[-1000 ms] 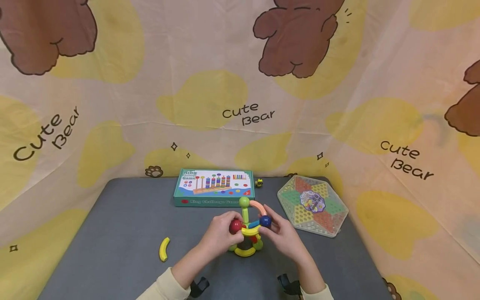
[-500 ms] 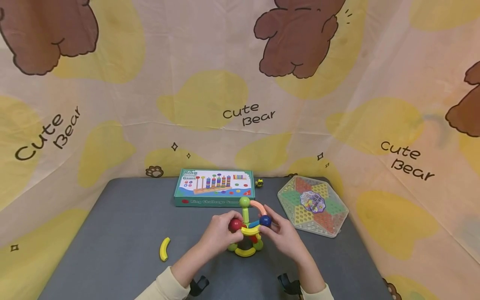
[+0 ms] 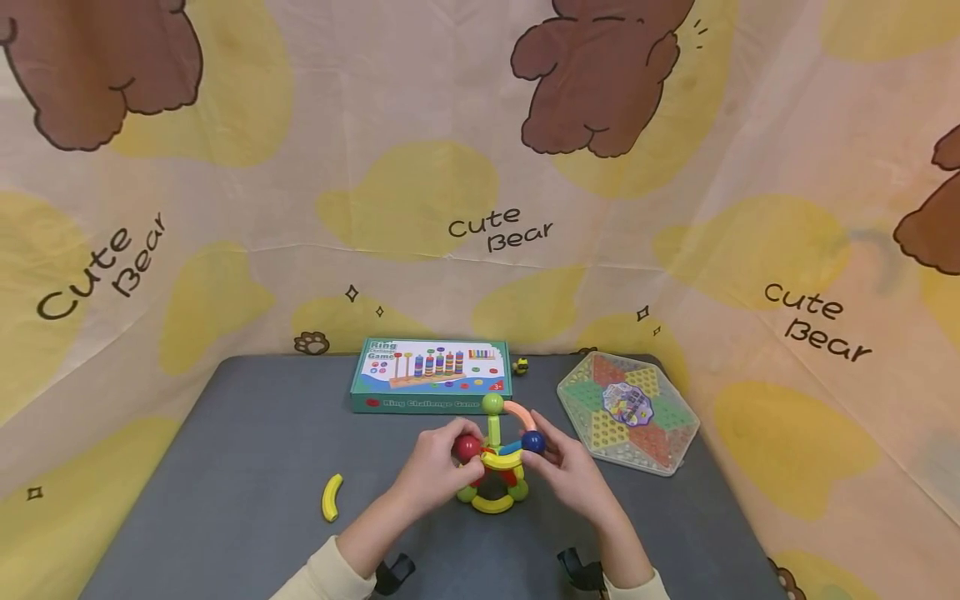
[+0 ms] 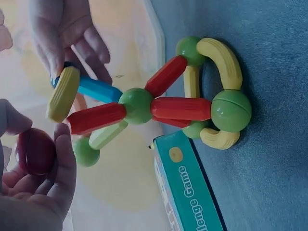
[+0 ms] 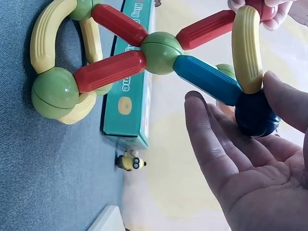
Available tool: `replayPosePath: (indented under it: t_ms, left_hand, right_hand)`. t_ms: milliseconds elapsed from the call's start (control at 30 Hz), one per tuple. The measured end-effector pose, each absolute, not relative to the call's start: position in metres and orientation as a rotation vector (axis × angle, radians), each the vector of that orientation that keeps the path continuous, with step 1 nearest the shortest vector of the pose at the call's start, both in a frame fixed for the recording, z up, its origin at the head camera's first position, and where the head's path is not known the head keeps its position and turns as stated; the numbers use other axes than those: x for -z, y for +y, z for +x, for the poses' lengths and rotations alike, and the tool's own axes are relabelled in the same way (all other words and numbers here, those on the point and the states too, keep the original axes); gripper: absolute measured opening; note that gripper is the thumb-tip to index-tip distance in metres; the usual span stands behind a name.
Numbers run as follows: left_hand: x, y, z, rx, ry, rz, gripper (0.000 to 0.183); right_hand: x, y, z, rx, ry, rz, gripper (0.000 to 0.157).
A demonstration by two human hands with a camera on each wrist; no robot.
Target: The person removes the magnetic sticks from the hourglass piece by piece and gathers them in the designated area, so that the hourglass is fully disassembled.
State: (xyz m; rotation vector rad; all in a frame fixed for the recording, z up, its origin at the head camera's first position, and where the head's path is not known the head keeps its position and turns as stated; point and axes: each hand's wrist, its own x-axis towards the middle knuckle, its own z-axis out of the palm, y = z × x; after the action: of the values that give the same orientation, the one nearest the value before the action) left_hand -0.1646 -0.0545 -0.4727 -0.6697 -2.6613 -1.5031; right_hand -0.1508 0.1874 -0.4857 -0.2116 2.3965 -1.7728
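Observation:
A ball-and-rod building toy stands on the table, its base made of green balls (image 4: 231,110) and yellow curved rods (image 3: 492,505). Red rods (image 4: 180,109) rise to a central green ball (image 5: 161,53). My left hand (image 3: 436,468) grips a red ball (image 4: 36,151) between thumb and fingers, just off the end of an upper red rod (image 4: 97,118). With my right hand (image 3: 573,475) I hold a dark blue ball (image 5: 257,113), thumb on one side and fingers beneath. That ball joins a blue rod (image 5: 207,80), a yellow curved rod (image 5: 247,49) and a pink curved rod (image 3: 521,413).
A loose yellow curved rod (image 3: 331,497) lies left on the grey table (image 3: 225,467). Behind the toy sits a Ring Challenge Game box (image 3: 431,375), with a small yellow figure (image 5: 130,162) beside it. A hexagonal board (image 3: 628,412) lies at the back right.
My left hand has shifted slightly left with the red ball, away from the toy's middle. The right hand keeps its hold on the blue ball, and the toy stands as before.

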Motion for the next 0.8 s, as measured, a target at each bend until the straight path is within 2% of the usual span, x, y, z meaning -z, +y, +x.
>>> replayPosePath:
  t_ms: [333,567,800]
  left_hand:
    - [0.478,-0.082,-0.184,1.481,-2.598,-0.410,0.030]
    - [0.510,-0.105,-0.205,1.389,-2.784,-0.104,0.040]
    - [0.543,-0.120,-0.218,1.344,-2.812,0.004,0.039]
  right_hand:
    - [0.493,0.190,-0.152,1.782,2.411,-0.207,0.069]
    - [0.496,0.196,-0.155,1.816,2.410,-0.097,0.056]
    - [0.515,0.204,-0.167,1.814,2.405,0.005,0.055]
